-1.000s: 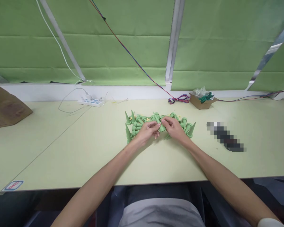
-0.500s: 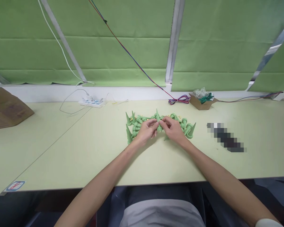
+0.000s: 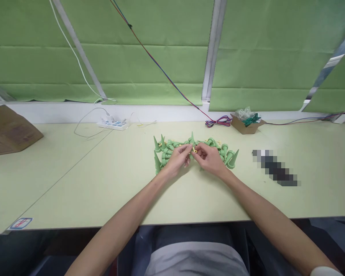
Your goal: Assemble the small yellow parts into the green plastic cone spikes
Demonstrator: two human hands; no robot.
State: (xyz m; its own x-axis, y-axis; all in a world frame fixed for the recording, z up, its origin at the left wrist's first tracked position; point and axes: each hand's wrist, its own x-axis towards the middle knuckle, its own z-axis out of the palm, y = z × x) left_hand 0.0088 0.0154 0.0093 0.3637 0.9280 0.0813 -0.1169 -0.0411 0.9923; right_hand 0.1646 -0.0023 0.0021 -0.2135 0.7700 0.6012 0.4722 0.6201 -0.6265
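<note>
Above a pile of pale green plastic spikes (image 3: pixel 230 158), my left hand (image 3: pixel 178 159) and my right hand (image 3: pixel 210 156) meet with fingertips pinched together. A small yellow tube-like piece (image 3: pixel 194 150) with an open round end shows between them. Both hands' fingers touch it. Just behind the fingertips a green spike (image 3: pixel 192 137) points away from me; whether it is joined to the yellow piece or stands in the pile I cannot tell. More spikes lie and stand on both sides of my hands, partly hidden by them. Small yellow bits show among the spikes at the back.
The pile rests on a pale table (image 3: pixel 117 184). Behind it are a power strip (image 3: pixel 113 124), a coiled red and blue cable (image 3: pixel 218 121) and a small cardboard box (image 3: pixel 243 125) with green material and clear plastic. A brown cardboard piece (image 3: pixel 11 132) stands left; a blurred dark object (image 3: pixel 276 168) lies right.
Half a second ago a green spike showed between my fingertips. Now the yellow piece is visible there, and my right fingers have shifted slightly. The view has moved a little.
</note>
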